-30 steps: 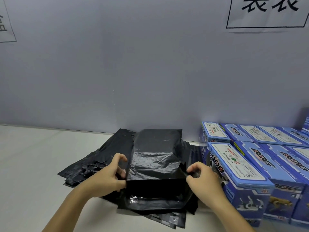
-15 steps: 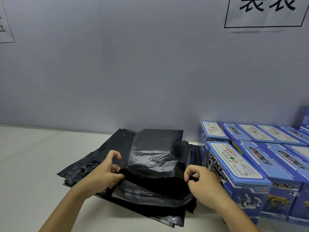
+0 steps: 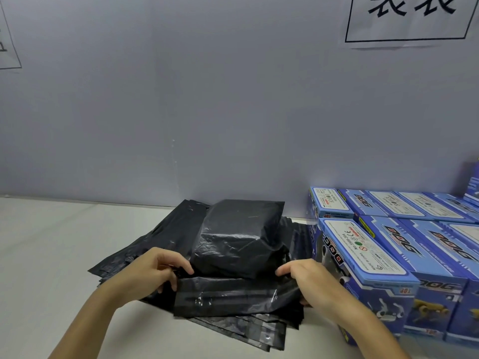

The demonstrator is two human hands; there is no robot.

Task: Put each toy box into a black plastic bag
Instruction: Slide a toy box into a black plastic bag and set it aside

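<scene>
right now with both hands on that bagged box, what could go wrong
Both the left hand and right hand pinch the thin flap of the filled bag; a hard pull might tear it. It sits on the loose bag pile, so spare bags could slide or get dragged along.

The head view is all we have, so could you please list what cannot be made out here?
- The box inside the filled black bag: wrapped in opaque plastic.
- The fingertips of the left hand and right hand: tucked into the bag's flap.
- The wall sign: cut by the top edge.
- The blue toy boxes: row runs off the right edge.
</scene>
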